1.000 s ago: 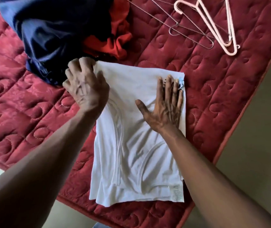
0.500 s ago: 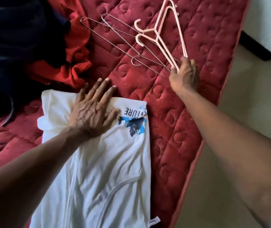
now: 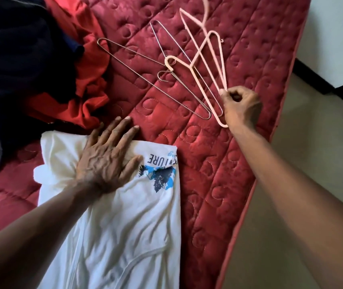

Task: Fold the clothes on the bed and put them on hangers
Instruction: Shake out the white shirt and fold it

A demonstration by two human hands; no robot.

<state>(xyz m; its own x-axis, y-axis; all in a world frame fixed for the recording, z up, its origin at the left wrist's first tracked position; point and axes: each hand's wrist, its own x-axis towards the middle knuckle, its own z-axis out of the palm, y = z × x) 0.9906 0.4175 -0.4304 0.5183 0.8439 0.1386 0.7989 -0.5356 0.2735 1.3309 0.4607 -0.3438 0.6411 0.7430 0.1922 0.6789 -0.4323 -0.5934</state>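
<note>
Bed (image 3: 218, 174) bears white shirt (image 3: 124, 226); right hand (image 3: 241, 103) grips pink hanger (image 3: 222, 65).

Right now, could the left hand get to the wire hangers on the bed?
Probably yes. The left hand lies flat on the white shirt, and only bare red bedcover separates it from the wire hangers. It must leave the shirt.

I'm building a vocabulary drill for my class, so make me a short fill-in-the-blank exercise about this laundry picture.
1. The left hand presses flat on the folded ____ shirt.
2. The right hand grips a ____ plastic hanger.
3. The wire hangers lie on the ____ quilted mattress.
Missing words: white; pink; red.
</note>
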